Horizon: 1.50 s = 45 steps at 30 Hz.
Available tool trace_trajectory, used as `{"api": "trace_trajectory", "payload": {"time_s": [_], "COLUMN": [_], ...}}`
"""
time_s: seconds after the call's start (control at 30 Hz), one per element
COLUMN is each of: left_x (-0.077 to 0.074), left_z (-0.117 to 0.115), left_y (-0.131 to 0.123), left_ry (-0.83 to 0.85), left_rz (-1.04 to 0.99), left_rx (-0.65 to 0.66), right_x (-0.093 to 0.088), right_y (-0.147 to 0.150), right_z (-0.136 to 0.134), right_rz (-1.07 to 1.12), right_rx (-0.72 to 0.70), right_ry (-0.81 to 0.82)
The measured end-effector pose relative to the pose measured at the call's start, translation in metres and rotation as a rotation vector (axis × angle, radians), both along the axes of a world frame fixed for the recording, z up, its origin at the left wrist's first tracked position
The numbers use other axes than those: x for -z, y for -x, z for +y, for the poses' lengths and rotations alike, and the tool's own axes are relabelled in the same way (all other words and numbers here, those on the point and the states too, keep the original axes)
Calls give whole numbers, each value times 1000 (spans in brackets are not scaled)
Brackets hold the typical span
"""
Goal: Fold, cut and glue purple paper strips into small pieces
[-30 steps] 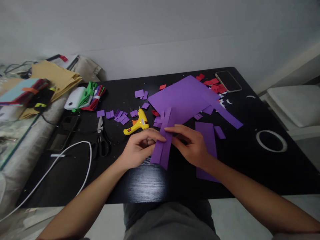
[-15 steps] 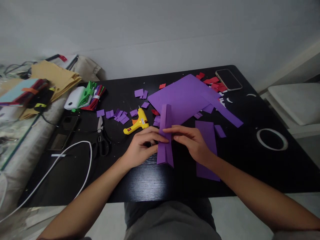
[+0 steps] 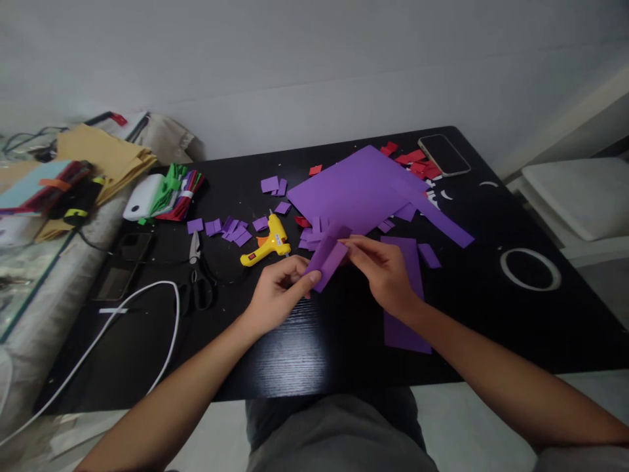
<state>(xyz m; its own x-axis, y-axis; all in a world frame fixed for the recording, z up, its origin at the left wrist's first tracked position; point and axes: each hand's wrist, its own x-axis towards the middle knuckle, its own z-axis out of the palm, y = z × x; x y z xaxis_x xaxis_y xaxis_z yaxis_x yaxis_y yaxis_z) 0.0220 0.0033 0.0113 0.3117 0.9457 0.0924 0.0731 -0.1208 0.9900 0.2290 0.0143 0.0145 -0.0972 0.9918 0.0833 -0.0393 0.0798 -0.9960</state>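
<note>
Between my hands, above the table, is a folded strip of purple paper (image 3: pixel 330 262), tilted up to the right with a raised fold along it. My left hand (image 3: pixel 279 288) pinches its lower left end, thumb on top. At the upper right end, my right hand (image 3: pixel 386 272) grips the edge between thumb and fingers; the fingertips are partly hidden. Behind the strip lies a large purple sheet (image 3: pixel 354 180). A yellow glue gun (image 3: pixel 269 244) rests left of it, beyond my left hand. Under my right forearm is a purple rectangle (image 3: pixel 403 328).
Small purple pieces (image 3: pixel 233 229) and red scraps (image 3: pixel 417 162) are scattered about. Scissors (image 3: pixel 198 272) and a white cable (image 3: pixel 170 341) lie at left. A phone (image 3: pixel 445 155) sits at the back right, a white ring (image 3: pixel 531 269) at right. Bundled coloured strips (image 3: pixel 179 190) stand back left.
The purple folded strip has been lifted and turned from upright and lengthwise to a slant. My left thumb now presses on it, and my right hand has moved to its far end.
</note>
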Motion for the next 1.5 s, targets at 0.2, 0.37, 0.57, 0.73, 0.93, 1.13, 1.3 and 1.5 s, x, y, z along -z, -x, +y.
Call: {"api": "trace_trajectory", "payload": {"time_s": [0.2,0.37,0.57,0.73,0.93,1.13,1.3,1.5], "left_x": [6,11,20,21,19,19,17,18], "left_z": [-1,-2,-3,-2,0,0,1,0], "left_y": [-1,0,2,3,3,3,3,4], "left_ry": [66,-13,-176,-193,-209,-175,-157,-185], "left_rz": [-21,42,121,76,206,195,205,232], "left_rx": [-82,-86,-124,-129,-91,-63,-79,-46], "right_x": [-1,0,4,2,1,3,3,10], "right_y": [1,6,6,5,5,5,6,4], "right_z": [-5,-3,-1,-2,-2,-3,-3,-3], "right_rz": [63,115,67,25,-2,-36,-99,-172], "right_rx": [-51,-7,37,29,25,23,20,4], "right_ry": [6,18,7,4,-24,-54,-83,-131]}}
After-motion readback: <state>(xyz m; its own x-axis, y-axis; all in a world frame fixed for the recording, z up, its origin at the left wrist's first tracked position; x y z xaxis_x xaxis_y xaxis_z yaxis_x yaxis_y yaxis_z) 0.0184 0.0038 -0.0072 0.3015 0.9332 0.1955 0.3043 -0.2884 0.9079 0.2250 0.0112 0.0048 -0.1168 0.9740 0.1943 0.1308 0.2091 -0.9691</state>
